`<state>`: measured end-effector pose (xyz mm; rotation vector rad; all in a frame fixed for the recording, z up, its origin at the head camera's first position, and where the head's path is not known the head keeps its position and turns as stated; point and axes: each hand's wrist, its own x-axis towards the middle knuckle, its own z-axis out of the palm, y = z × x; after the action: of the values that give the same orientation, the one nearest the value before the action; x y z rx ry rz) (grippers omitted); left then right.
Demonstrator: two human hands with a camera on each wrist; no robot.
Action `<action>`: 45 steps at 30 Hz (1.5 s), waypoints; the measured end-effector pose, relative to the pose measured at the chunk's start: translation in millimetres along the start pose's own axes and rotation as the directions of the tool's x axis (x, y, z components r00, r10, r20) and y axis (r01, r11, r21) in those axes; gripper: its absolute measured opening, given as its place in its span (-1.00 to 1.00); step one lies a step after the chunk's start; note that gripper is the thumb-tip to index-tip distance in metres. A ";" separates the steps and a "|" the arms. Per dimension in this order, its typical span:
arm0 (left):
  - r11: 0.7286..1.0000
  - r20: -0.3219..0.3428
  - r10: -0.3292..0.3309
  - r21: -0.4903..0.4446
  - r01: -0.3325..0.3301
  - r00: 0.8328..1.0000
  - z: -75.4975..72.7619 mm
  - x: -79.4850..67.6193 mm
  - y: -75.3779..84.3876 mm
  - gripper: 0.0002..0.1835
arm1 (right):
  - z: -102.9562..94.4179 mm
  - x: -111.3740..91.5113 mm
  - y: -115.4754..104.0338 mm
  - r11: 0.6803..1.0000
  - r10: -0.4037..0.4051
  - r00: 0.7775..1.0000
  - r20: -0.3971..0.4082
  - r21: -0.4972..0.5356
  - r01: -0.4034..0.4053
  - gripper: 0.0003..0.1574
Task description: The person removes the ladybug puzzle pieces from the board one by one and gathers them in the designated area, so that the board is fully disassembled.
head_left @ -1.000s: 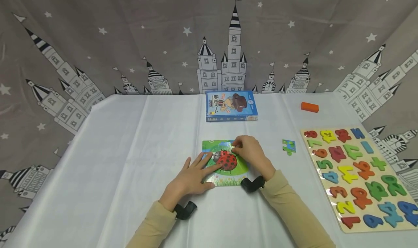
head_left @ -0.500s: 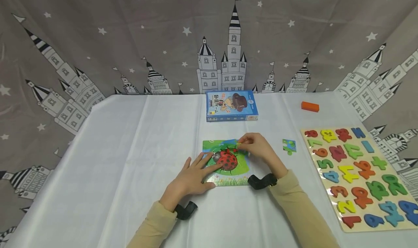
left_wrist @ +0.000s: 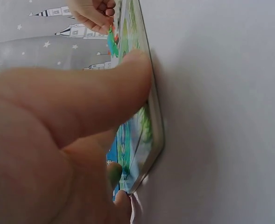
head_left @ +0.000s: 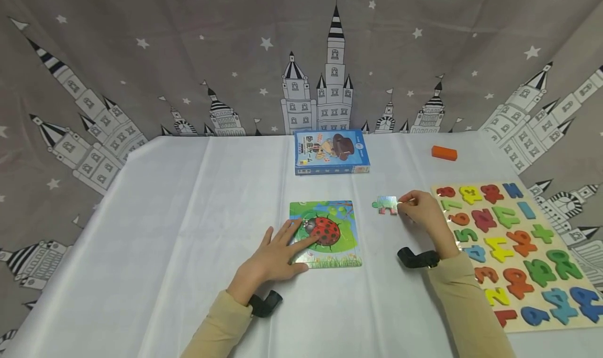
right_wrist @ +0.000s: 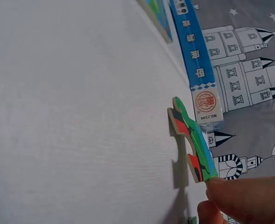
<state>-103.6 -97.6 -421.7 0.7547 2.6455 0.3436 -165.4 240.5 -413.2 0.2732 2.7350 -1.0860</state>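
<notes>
My right hand (head_left: 424, 211) pinches a jigsaw piece (head_left: 387, 204) by its edge, above the white cloth and right of the ladybug puzzle (head_left: 346, 243). Up close in the right wrist view, the jigsaw piece (right_wrist: 193, 140) is thin, with green, red and blue on its face, between thumb and finger. My left hand (head_left: 270, 261) lies with fingers spread over the puzzle's left side, the thumb at its lower edge. The left wrist view shows that thumb (left_wrist: 95, 98) on the puzzle's rim. A second loose piece, seen earlier, is hidden by my right hand.
Behind the puzzle lies a blue box (head_left: 332, 153). An orange block (head_left: 444, 153) rests at the back right. A wooden board (head_left: 527, 324) with colourful number and character shapes takes up the right side, close to my right forearm. A grey castle-print curtain (head_left: 179, 75) hangs behind.
My right hand has lifted the jigsaw piece off the puzzle's upper right part and carried it right, towards the board. My left hand stays on the puzzle.
</notes>
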 end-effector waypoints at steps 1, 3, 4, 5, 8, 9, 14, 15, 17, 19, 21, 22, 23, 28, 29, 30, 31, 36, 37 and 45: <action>1.000 0.003 -0.002 -0.008 0.002 1.000 -0.1 -0.2 0.0 -0.34 | 0.4 0.1 0.0 1.000 0.009 1.000 -0.004 -0.020 -0.009 -0.68; 1.000 0.008 -0.006 -0.019 0.006 1.000 -0.3 -0.8 0.2 -0.34 | 1.7 0.8 -0.2 0.998 0.022 1.000 -0.013 -0.055 -0.022 -0.71; 1.000 0.010 -0.006 -0.022 0.006 1.000 -0.4 -1.1 0.3 -0.34 | 2.3 1.0 -0.8 0.997 0.027 0.999 -0.020 -0.071 -0.029 -0.72; 1.000 0.010 -0.005 -0.021 0.005 1.000 -0.3 -1.4 0.3 -0.34 | 3.1 1.2 -1.6 0.996 0.024 0.999 -0.029 -0.085 -0.027 -0.73; 1.000 0.013 -0.004 -0.015 0.004 1.000 0.3 -2.2 0.1 -0.35 | 7.3 0.7 -6.2 0.995 -0.008 0.998 -0.060 -0.100 0.002 -0.76; 1.000 0.014 -0.004 -0.015 0.005 1.000 0.6 -2.4 0.0 -0.35 | 9.5 -0.3 -9.4 0.996 -0.024 0.998 -0.062 -0.093 0.018 -0.76; 1.000 0.011 -0.009 -0.006 0.009 1.000 2.3 -3.5 -0.7 -0.36 | 33.9 -7.3 -36.4 0.976 -0.210 0.978 -0.007 -0.061 0.209 -0.72; 1.000 0.009 -0.009 -0.002 0.009 1.000 2.4 -3.7 -0.7 -0.36 | 41.1 -9.3 -43.9 0.965 -0.257 0.966 0.025 -0.048 0.258 -0.71; 1.000 0.004 -0.010 0.006 0.010 1.000 2.2 -4.1 -0.5 -0.37 | 57.1 -13.4 -59.5 0.935 -0.349 0.932 0.097 -0.029 0.353 -0.68; 1.000 0.002 -0.013 0.018 0.013 1.000 1.9 -4.5 0.1 -0.38 | 73.2 -16.8 -75.0 0.903 -0.422 0.889 0.178 0.004 0.429 -0.63; 0.999 0.001 -0.017 0.033 0.017 1.000 1.5 -5.1 1.2 -0.39 | 87.8 -18.8 -88.6 0.877 -0.472 0.849 0.240 0.027 0.480 -0.58; 0.999 0.002 -0.021 0.039 0.021 1.000 1.2 -5.6 2.2 -0.39 | 94.6 -19.1 -94.1 0.862 -0.495 0.831 0.254 0.025 0.506 -0.61; 0.999 0.002 -0.024 0.046 0.024 1.000 1.2 -6.1 3.1 -0.39 | 100.3 -19.6 -99.1 0.851 -0.512 0.819 0.258 0.022 0.525 -0.67; 0.998 0.001 -0.044 0.051 0.044 0.999 2.0 -7.6 5.7 -0.42 | 118.6 -22.9 -111.6 0.826 -0.544 0.815 0.198 -0.041 0.562 -0.78; 0.998 0.000 -0.048 0.049 0.048 0.999 2.5 -7.4 5.5 -0.42 | 120.2 -23.9 -112.7 0.834 -0.535 0.823 0.188 -0.040 0.551 -0.78; 0.998 0.001 -0.050 0.045 0.050 0.999 3.0 -7.1 5.0 -0.42 | 121.8 -24.3 -113.1 0.843 -0.523 0.833 0.182 -0.037 0.537 -0.77; 0.998 0.000 -0.051 0.041 0.051 0.999 3.5 -6.9 4.5 -0.42 | 122.8 -24.6 -113.4 0.853 -0.507 0.844 0.178 -0.039 0.521 -0.78; 0.998 -0.002 -0.051 0.028 0.051 0.999 3.6 -6.4 3.8 -0.42 | 125.7 -25.6 -113.0 0.911 -0.411 0.905 0.108 0.009 0.413 -0.62; 0.998 -0.003 -0.051 0.027 0.051 0.999 3.3 -6.4 3.9 -0.42 | 126.0 -26.0 -113.0 0.919 -0.393 0.915 0.093 0.020 0.393 -0.58; 0.998 -0.005 -0.051 0.043 0.051 0.999 0.6 -7.5 5.6 -0.43 | 131.3 -28.6 -112.0 0.925 -0.369 0.929 0.005 0.100 0.367 -0.65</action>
<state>-94.9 -97.0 -418.3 0.6991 2.6785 0.2761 -150.7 66.7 -426.6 -0.2542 2.7835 -1.3023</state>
